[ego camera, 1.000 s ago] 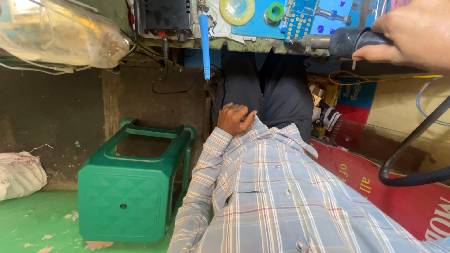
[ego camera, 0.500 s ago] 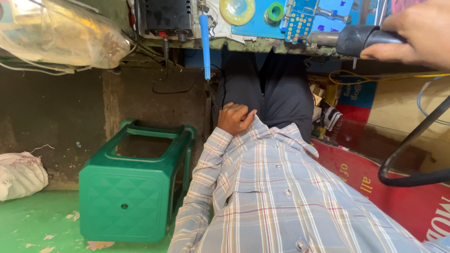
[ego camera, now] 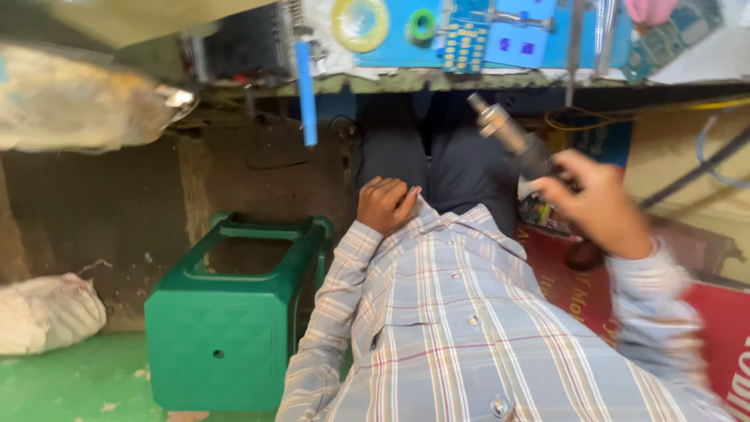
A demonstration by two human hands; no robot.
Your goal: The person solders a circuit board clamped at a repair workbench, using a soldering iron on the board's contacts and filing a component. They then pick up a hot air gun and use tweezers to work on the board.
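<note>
Gripping a hot-air tool (ego camera: 517, 141) by its dark handle, the right hand (ego camera: 600, 209) is closing its fingers (ego camera: 564, 184) tightly around it, and the tool's metal nozzle is pointing up and to the left, toward the underside of the workbench edge (ego camera: 391, 82). The hand is blurred, so the exact finger placement is hard to read, but the grasp is clearly wrapped on the handle. A dark cable (ego camera: 687, 176) is running off to the right of the tool, behind the hand.

The left hand (ego camera: 385, 203) is resting on the person's dark trousers (ego camera: 437, 156), left of the tool and lower than it; its fingers are loosely curled and holding nothing. The plaid shirt (ego camera: 461, 320) is filling the space below the tool, with both sleeves reaching up toward the hands.

Above the tool, on the workbench, blue circuit boards (ego camera: 500, 35) are lying beside a yellow tape roll (ego camera: 359, 22) and a small green ring (ego camera: 423, 25). A blue rod (ego camera: 306, 90) is hanging from the bench edge, well left of the tool. Farther left and lower, a green plastic stool (ego camera: 230, 320) is standing on the green floor (ego camera: 62, 387), with a white bag (ego camera: 47, 312) beyond it. A red mat (ego camera: 703, 312) is lying below and right of the tool.
</note>
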